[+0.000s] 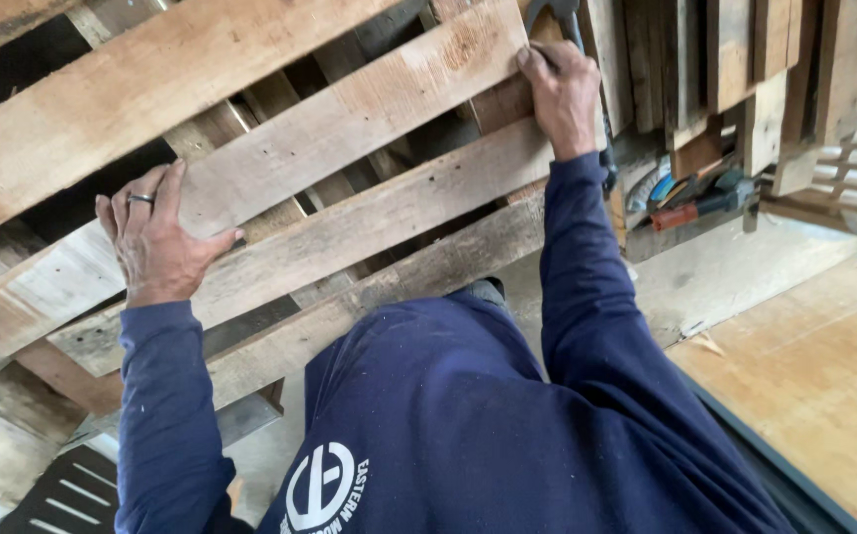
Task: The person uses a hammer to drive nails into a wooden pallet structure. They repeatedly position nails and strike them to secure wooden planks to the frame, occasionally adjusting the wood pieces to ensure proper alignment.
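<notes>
A weathered wooden pallet (349,129) stands tilted in front of me, its slats running diagonally. My left hand (156,242), with a ring on one finger, presses flat against a slat at the left with fingers spread. My right hand (564,94) is closed around the dark handle of a metal tool (559,15) at the pallet's upper right edge; the tool's head runs out of the top of the view. Both arms wear dark blue sleeves.
More stacked boards and pallets (745,59) lean at the upper right. Hand tools with red and blue handles (695,198) lie beside them. A pale plywood sheet (824,366) lies at the right. A black slotted panel (67,494) sits at the lower left.
</notes>
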